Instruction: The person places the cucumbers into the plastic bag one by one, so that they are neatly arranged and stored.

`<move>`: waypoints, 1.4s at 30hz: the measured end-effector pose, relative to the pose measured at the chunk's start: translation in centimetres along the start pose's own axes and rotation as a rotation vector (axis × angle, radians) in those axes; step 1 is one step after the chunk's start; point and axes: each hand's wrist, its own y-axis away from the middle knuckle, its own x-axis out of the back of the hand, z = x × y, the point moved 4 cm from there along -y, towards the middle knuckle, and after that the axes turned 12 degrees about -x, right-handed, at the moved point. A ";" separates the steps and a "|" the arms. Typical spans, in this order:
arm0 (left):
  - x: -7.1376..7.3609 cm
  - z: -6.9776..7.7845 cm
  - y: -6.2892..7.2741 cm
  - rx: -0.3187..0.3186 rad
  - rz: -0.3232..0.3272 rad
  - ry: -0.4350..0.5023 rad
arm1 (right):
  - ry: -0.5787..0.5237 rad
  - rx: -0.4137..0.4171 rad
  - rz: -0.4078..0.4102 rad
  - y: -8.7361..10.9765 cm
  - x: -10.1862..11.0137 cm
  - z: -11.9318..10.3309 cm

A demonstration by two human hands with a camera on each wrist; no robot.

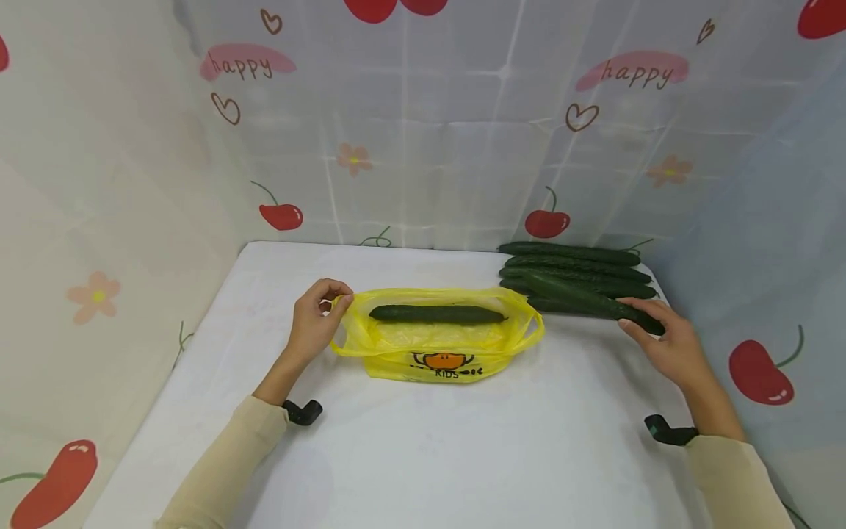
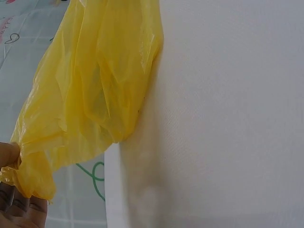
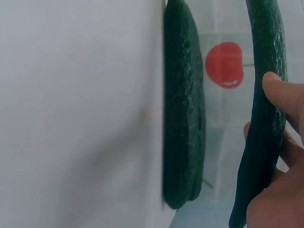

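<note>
A yellow plastic bag (image 1: 436, 367) with a printed cartoon and "KIDS" lies mouth up on the white table, one cucumber (image 1: 438, 314) inside it. My left hand (image 1: 317, 316) pinches the bag's left handle; the left wrist view shows the thumb and fingers on the gathered yellow film (image 2: 90, 90). On the right, my right hand (image 1: 667, 342) grips a cucumber (image 3: 266, 99) near one end. That cucumber is raised over several others (image 1: 575, 253) stacked side by side; in the right wrist view it is apart from the cucumbers below (image 3: 183, 104).
The white table (image 1: 423, 455) ends at a curtain (image 1: 436, 147) printed with cherries and "happy", which stands behind and on both sides. The bag's right handle (image 1: 534, 334) loops out near the cucumber pile. Black wrist camera mounts (image 1: 304, 413) sit on both forearms.
</note>
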 end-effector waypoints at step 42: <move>-0.1 -0.9 0.0 -0.044 0.012 0.064 | 0.290 0.301 -0.144 1.4 -10.5 -14.0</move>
